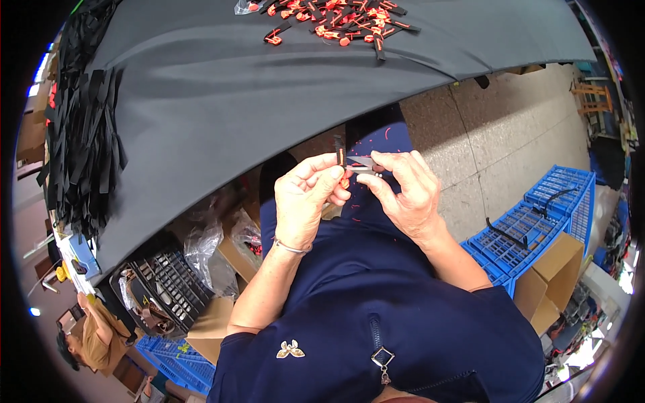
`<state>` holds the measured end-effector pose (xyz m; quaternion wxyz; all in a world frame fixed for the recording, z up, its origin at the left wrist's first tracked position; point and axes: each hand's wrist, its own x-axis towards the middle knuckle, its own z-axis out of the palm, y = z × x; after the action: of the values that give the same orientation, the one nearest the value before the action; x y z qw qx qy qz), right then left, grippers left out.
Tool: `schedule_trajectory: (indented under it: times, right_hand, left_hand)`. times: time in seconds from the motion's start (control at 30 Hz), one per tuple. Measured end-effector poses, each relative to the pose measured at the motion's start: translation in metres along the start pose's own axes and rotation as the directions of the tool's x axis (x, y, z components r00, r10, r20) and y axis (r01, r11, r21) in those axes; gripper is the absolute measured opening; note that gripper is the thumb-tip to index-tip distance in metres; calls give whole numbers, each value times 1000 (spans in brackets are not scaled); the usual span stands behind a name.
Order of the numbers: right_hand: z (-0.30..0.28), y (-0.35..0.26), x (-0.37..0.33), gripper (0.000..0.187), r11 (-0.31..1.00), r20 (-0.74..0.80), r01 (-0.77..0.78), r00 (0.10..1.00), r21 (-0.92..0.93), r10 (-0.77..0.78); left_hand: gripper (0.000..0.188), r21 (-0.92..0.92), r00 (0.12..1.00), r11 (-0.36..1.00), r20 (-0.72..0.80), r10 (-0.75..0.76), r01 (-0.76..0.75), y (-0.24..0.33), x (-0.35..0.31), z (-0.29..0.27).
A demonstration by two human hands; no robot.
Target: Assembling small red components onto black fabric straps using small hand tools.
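So I've got a little black strap pinched in my left hand, thumb against fingers, out over my lap and just off the near edge of the dark table. Its long axis runs near to far, with the orange piece at the near end, down by my fingertips. My right hand is closed on some small metal snips, thumb on the near side, and the blades point left, pretty much square across the strap. That's the bit that matters imo: strap going away from me, blades coming in from the right side, tips right beside it. The two blades look a bit spread. My hands are close together but not touching as far as I can see, and the left one is the one actually on the strap.

Now the stuff I can't make out. Could be the tips are touching the strap, could be there's a sliver of gap; at this size I honestly can't tell. My left fingers cover part of the orange piece, and the back end of the snips is lost in my right grip. The far end of the strap is dark on a dark background, so its edge is mushy. Far off on the table there's a heap of similar straps, cut off by the top of the view, and a few red thread scraps lie on my lap.
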<state>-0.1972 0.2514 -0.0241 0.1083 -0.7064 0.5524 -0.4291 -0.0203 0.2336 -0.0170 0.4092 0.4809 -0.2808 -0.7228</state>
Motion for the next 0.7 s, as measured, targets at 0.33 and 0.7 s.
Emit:
schedule_trajectory:
  times: [0.33,0.7]
  right_hand:
    - [2,6,0,29,998,12,-17,1000,-66,18]
    - [8,11,2,23,999,-19,-33,999,-28,33]
  left_hand:
    - [30,13,999,1000,41,1,-2,-6,-1,6]
    - [28,-7,996,998,54,-67,68,-10,3,3]
